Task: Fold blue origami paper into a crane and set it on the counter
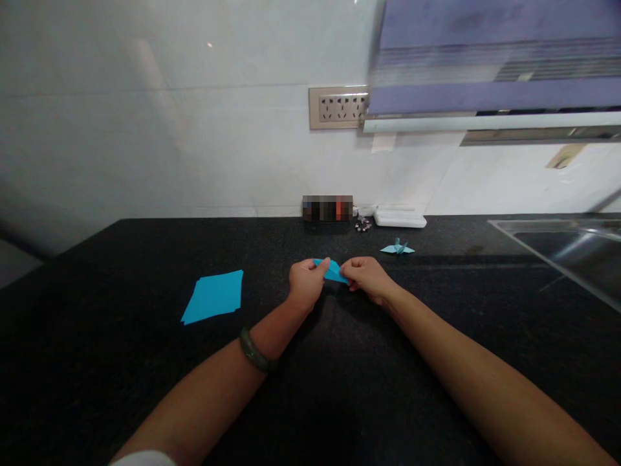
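Observation:
Between my two hands is a small piece of folded blue paper (334, 272), held just above the dark countertop. My left hand (306, 283) pinches its left end, thumb on top. The right end is gripped by the fingertips of my right hand (366, 277). To the left, a stack of square blue paper sheets (214, 298) lies flat on the counter, its edges slightly out of line. A folded paper crane (398, 248) in lighter blue sits beyond my right hand, wings spread.
Along the tiled wall stand a blurred-out dark box (327, 208), a small beaded item (363, 224) and a white case (400, 217). A sink (582, 252) is set into the black countertop (121, 388) at the right. A socket panel (338, 108) is on the wall.

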The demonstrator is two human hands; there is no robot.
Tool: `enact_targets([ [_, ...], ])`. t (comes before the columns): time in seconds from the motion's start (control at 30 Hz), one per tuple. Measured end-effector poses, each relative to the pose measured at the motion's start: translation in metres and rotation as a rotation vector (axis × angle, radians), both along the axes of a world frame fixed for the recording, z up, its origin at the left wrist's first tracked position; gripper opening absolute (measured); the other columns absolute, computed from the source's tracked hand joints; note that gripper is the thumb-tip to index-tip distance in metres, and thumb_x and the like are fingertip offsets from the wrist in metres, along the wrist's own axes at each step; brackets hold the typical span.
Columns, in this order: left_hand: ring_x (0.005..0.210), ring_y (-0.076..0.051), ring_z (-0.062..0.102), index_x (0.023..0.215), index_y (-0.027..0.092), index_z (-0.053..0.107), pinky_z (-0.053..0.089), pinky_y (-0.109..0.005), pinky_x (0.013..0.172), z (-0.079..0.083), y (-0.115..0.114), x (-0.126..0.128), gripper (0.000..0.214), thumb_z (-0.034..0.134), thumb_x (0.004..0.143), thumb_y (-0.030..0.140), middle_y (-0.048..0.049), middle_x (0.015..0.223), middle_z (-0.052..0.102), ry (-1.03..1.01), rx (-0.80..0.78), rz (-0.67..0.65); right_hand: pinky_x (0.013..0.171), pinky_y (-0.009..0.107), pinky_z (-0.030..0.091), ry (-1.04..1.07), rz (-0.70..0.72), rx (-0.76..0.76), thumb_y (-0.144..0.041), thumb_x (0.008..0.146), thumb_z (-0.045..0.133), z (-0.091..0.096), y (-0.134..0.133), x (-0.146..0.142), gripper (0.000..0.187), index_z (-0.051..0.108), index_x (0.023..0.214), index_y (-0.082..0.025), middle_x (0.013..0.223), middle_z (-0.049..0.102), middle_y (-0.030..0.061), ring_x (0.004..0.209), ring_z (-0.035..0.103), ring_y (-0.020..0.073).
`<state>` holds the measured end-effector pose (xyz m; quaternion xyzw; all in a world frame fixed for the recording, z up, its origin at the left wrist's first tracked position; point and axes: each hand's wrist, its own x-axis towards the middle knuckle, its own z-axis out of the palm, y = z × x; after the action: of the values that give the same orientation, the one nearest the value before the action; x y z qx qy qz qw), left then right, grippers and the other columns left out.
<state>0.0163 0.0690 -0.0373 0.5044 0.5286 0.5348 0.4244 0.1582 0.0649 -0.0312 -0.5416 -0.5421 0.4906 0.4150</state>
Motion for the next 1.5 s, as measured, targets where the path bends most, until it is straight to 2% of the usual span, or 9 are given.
enact_targets([
  [0.17,0.041,-0.009,0.044,0.054,0.012,0.058,0.033,-0.020,0.039,0.000,0.004,-0.002,0.032,0.062,0.064,0.042,0.0007,0.046,0.050,-0.027,-0.006,0.064,0.036,0.015,0.036,-0.011,0.012,-0.020,-0.018,0.059,0.053,-0.001,0.001,0.001,0.006,0.057,0.056,-0.014,0.050,0.053,-0.0009,0.042,0.044,0.0062],
  [0.47,0.041,-0.009,0.045,0.054,0.012,0.057,0.033,-0.020,0.040,-0.006,0.009,-0.005,0.032,0.063,0.063,0.042,0.0009,0.046,0.050,-0.072,-0.006,0.127,0.036,0.017,0.039,-0.034,0.080,-0.074,-0.014,0.058,0.053,0.003,0.003,0.016,0.006,0.058,0.057,-0.014,0.050,0.053,-0.0011,0.041,0.044,0.0067],
  [0.6,0.042,-0.009,0.045,0.052,0.013,0.054,0.033,-0.020,0.040,-0.003,0.009,-0.006,0.032,0.063,0.063,0.042,0.0009,0.047,0.050,-0.086,-0.007,0.146,0.039,0.017,0.041,-0.024,0.058,-0.047,-0.023,0.067,0.053,0.006,0.004,0.018,0.010,0.058,0.063,-0.015,0.056,0.053,0.0000,0.046,0.046,0.0073],
  [0.7,0.042,-0.009,0.045,0.057,0.012,0.058,0.035,-0.020,0.040,0.002,0.005,-0.004,0.030,0.063,0.064,0.040,0.0006,0.048,0.052,-0.099,-0.013,0.100,0.041,0.017,0.042,-0.014,0.046,0.001,-0.041,0.076,0.048,0.008,0.003,0.010,0.028,0.058,0.070,-0.015,0.063,0.055,0.0018,0.052,0.048,0.0084],
  [0.77,0.043,-0.009,0.046,0.060,0.012,0.060,0.037,-0.020,0.041,0.004,0.002,-0.001,0.028,0.063,0.064,0.040,0.0002,0.050,0.053,-0.106,-0.013,0.046,0.040,0.017,0.041,-0.029,0.074,0.018,-0.047,0.073,0.052,0.007,0.000,0.004,0.033,0.057,0.067,-0.015,0.063,0.056,0.0022,0.052,0.048,0.0086],
  [0.87,0.044,-0.009,0.048,0.060,0.012,0.062,0.038,-0.021,0.043,0.005,-0.003,0.003,0.029,0.064,0.063,0.041,-0.0007,0.051,0.056,-0.112,-0.015,-0.036,0.040,0.017,0.039,-0.056,0.106,0.041,-0.045,0.070,0.058,0.005,-0.005,-0.003,0.031,0.055,0.062,-0.015,0.058,0.055,0.0005,0.048,0.048,0.0080],
  [0.97,0.044,-0.009,0.048,0.058,0.011,0.062,0.038,-0.021,0.043,0.005,-0.005,0.003,0.030,0.064,0.064,0.041,-0.0011,0.050,0.056,-0.113,-0.003,-0.080,0.040,0.017,0.038,-0.070,0.120,0.063,-0.042,0.072,0.057,0.005,-0.007,-0.005,0.029,0.054,0.060,-0.015,0.055,0.053,-0.0009,0.045,0.045,0.0065],
  [1.33,0.049,-0.010,0.053,0.068,0.011,0.061,0.042,-0.022,0.048,0.003,0.001,0.001,0.029,0.062,0.066,0.040,-0.0027,0.058,0.060,-0.196,-0.064,-0.039,0.040,0.018,0.036,-0.115,0.236,0.050,-0.038,0.073,0.056,0.008,0.000,0.011,0.027,0.055,0.060,-0.014,0.052,0.052,-0.0017,0.041,0.043,0.0056],
  [1.5,0.052,-0.012,0.056,0.069,0.012,0.055,0.045,-0.025,0.053,0.006,0.001,0.000,0.039,0.057,0.068,0.051,-0.0040,0.061,0.061,-0.392,-0.148,-0.134,0.037,0.017,0.031,-0.127,0.222,0.057,-0.042,0.072,0.056,0.009,0.001,0.018,0.031,0.055,0.060,-0.014,0.047,0.048,-0.0039,0.037,0.040,0.0051],
])
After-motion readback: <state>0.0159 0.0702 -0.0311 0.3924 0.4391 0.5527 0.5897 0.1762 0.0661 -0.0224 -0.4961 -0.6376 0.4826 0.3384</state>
